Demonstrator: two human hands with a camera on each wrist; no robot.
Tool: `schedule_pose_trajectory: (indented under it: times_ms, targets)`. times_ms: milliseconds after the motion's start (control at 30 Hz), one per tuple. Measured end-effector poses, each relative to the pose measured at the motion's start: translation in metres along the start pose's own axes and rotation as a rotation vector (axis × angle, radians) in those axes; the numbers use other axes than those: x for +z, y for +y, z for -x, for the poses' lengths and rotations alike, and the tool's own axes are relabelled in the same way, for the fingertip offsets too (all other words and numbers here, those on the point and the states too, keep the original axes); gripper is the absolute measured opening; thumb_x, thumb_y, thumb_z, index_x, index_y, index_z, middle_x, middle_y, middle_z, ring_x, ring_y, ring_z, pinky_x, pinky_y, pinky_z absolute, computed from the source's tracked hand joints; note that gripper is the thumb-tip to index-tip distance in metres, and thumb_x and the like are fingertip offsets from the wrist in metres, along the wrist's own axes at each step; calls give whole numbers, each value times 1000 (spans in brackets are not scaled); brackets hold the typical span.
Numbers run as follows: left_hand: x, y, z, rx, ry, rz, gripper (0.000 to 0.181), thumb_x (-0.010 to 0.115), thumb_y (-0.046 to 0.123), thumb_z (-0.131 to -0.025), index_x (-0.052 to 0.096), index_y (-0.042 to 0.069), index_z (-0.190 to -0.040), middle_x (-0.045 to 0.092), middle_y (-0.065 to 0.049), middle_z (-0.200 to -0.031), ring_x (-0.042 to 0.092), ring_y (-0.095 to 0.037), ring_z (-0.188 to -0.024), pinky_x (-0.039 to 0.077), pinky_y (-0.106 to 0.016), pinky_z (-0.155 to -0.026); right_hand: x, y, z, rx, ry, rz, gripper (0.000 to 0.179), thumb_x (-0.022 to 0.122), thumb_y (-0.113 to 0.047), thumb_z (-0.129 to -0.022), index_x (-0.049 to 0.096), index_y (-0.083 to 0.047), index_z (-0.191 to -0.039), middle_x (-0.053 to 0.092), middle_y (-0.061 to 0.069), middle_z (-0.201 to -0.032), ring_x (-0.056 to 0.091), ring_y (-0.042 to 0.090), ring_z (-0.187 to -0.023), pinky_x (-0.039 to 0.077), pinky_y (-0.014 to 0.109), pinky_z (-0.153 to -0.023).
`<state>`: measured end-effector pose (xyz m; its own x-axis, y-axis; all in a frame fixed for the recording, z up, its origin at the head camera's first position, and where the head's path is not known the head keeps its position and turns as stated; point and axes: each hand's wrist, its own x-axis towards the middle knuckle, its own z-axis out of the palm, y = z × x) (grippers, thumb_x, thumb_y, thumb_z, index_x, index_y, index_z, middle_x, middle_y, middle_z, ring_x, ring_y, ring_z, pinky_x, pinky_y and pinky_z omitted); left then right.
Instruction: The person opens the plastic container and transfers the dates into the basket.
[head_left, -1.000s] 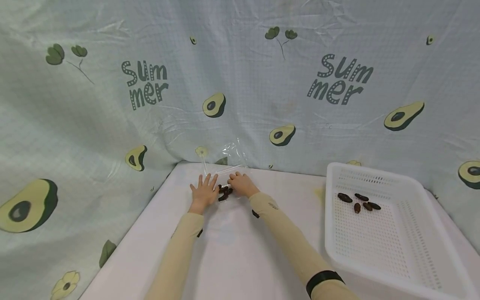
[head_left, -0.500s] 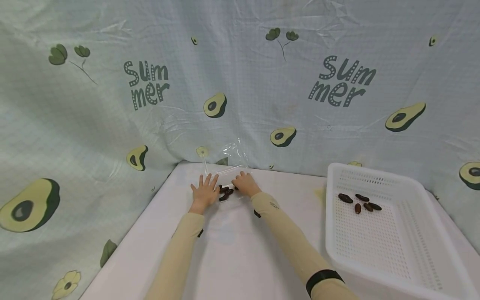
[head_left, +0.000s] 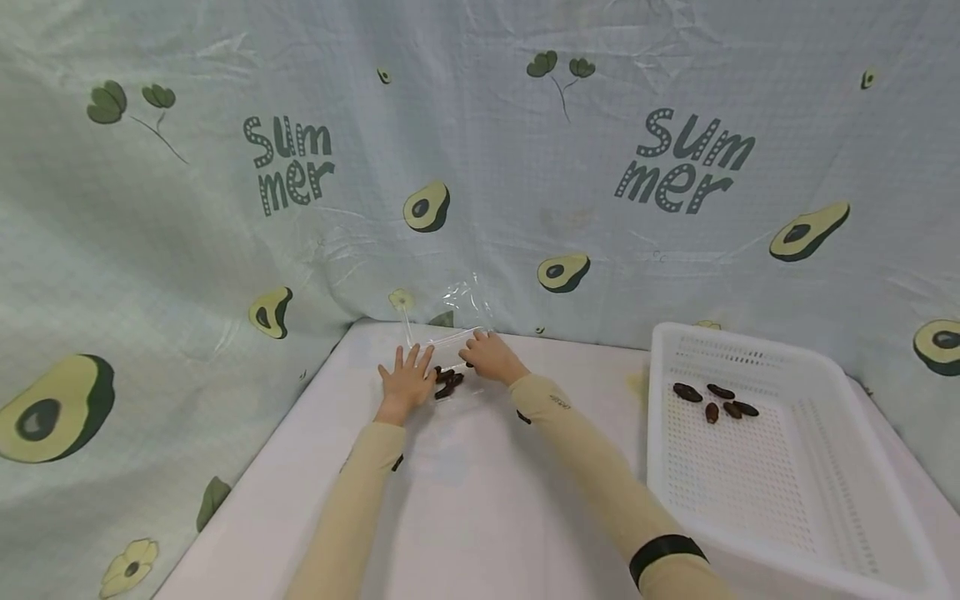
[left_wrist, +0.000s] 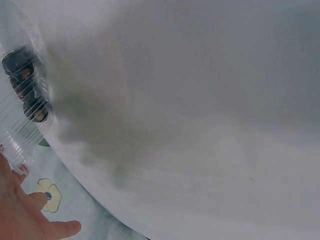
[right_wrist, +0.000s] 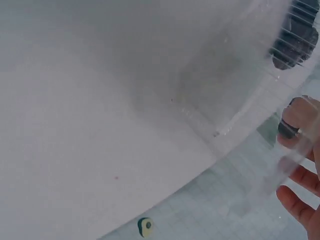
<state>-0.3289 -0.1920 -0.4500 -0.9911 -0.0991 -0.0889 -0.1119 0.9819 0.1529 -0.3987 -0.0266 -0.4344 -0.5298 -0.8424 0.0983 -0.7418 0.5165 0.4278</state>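
A clear plastic box (head_left: 472, 393) lies on the table at the far end, its transparent lid (head_left: 467, 300) raised against the cloth behind. Several dark brown dates (head_left: 448, 382) sit in its left part; they also show as dark dates (left_wrist: 22, 75) through the ribbed wall in the left wrist view. My left hand (head_left: 405, 387) rests with spread fingers at the box's left side. At the right rear of the box, my right hand (head_left: 493, 357) pinches one date (right_wrist: 287, 129) between thumb and fingers, seen partly through clear plastic in the right wrist view.
To the right stands a white perforated basket (head_left: 657, 467) with several dates (head_left: 712, 412) near its far left corner. A printed cloth (head_left: 480, 167) hangs behind and to the left of the white table (head_left: 465, 517).
My right hand has moved a little right and away from me, from the date cluster toward the rear of the box, with a date in its fingers. My left hand has stayed in place.
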Motion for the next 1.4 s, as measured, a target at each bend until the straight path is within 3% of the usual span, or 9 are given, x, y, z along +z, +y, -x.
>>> schedule_pose_trajectory:
  times_ms: [233, 333, 433, 533, 633, 800, 1100, 1400]
  targets:
    - [-2, 2, 1, -6, -18, -3, 52, 24, 35, -97, 12, 21, -145, 11, -9, -151, 1, -36, -138, 8, -66, -103, -19, 22, 13, -89, -31, 32, 23, 55, -20, -88, 59, -18, -111, 63, 0, -104, 54, 20, -103, 48, 36, -87]
    - [-3, 3, 2, 0, -25, 12, 52, 24, 34, -97, 11, 20, -145, 11, -10, -151, 1, -36, -138, 8, -67, -103, -30, 31, 24, -123, -12, 10, 21, 54, -16, -88, 60, -17, -109, 63, 1, -100, 53, 20, -98, 48, 39, -86]
    - [-4, 3, 3, 9, -24, 26, 52, 24, 34, -97, 11, 19, -145, 11, -10, -151, 0, -37, -138, 7, -67, -103, -42, 38, 39, -150, 31, 0, 17, 53, -14, -88, 61, -16, -103, 62, 1, -93, 52, 19, -88, 47, 35, -77]
    - [-4, 3, 4, 15, -15, 41, 52, 25, 33, -97, 12, 19, -145, 12, -11, -151, 1, -37, -138, 7, -67, -103, -52, 44, 55, -171, 81, 25, 14, 54, -15, -87, 61, -17, -99, 60, 0, -87, 47, 16, -79, 38, 28, -64]
    - [-4, 3, 4, 17, -11, 47, 52, 25, 33, -97, 12, 19, -145, 12, -11, -151, 0, -37, -138, 7, -68, -102, -60, 51, 72, -184, 126, 30, 11, 57, -16, -85, 60, -17, -96, 58, 0, -82, 42, 15, -74, 29, 27, -61]
    - [-3, 3, 3, 20, -6, 43, 52, 25, 33, -97, 13, 19, -145, 12, -11, -150, 1, -37, -138, 7, -68, -102, -68, 62, 104, -187, 174, 3, 9, 60, -16, -83, 58, -17, -91, 54, -1, -77, 37, 14, -71, 26, 27, -61]
    - [-2, 3, 2, 29, 2, 40, 52, 25, 33, -97, 13, 18, -145, 12, -12, -150, 2, -38, -138, 7, -68, -102, -74, 87, 164, -167, 258, -14, 13, 65, -15, -79, 57, -17, -88, 52, -2, -76, 38, 14, -71, 31, 28, -61]
    - [-2, 2, 2, 40, -9, 44, 52, 24, 32, -96, 12, 18, -145, 11, -13, -150, 1, -38, -137, 7, -68, -102, -59, 117, 216, -89, 354, -10, 24, 72, -12, -70, 55, -13, -88, 51, 1, -76, 42, 18, -74, 33, 30, -58]
